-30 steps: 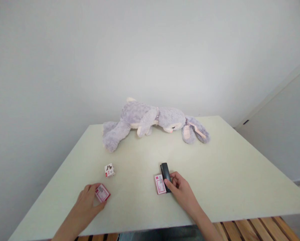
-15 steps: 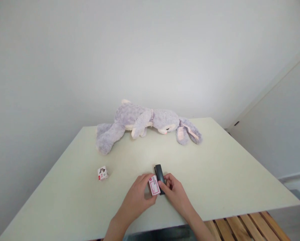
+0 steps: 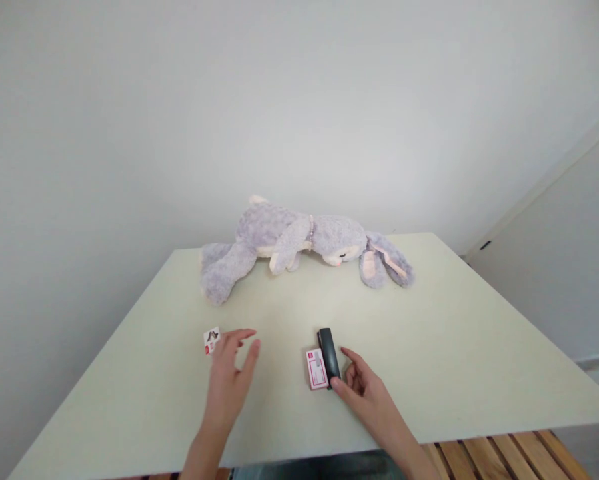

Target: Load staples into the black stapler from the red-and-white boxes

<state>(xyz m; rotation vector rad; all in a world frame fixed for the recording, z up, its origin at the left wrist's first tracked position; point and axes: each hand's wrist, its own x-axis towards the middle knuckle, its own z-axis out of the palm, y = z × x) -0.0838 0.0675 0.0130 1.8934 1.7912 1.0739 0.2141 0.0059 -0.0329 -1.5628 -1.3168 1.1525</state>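
Left hand (image 3: 229,380) flat above the table (image 3: 454,347), fingers spread and holding nothing, fingertips just beside the small box (image 3: 211,340) at table left. Right hand (image 3: 367,393) loosely open, gripping nothing, thumb tip touching the near end of the black stapler (image 3: 328,350); the stapler lies flat near the table's front middle, with a pink-and-white box (image 3: 316,369) touching its left side (print on the box too small to read). Plush rabbit (image 3: 299,243) lies on its side along the far edge, well apart from both hands.
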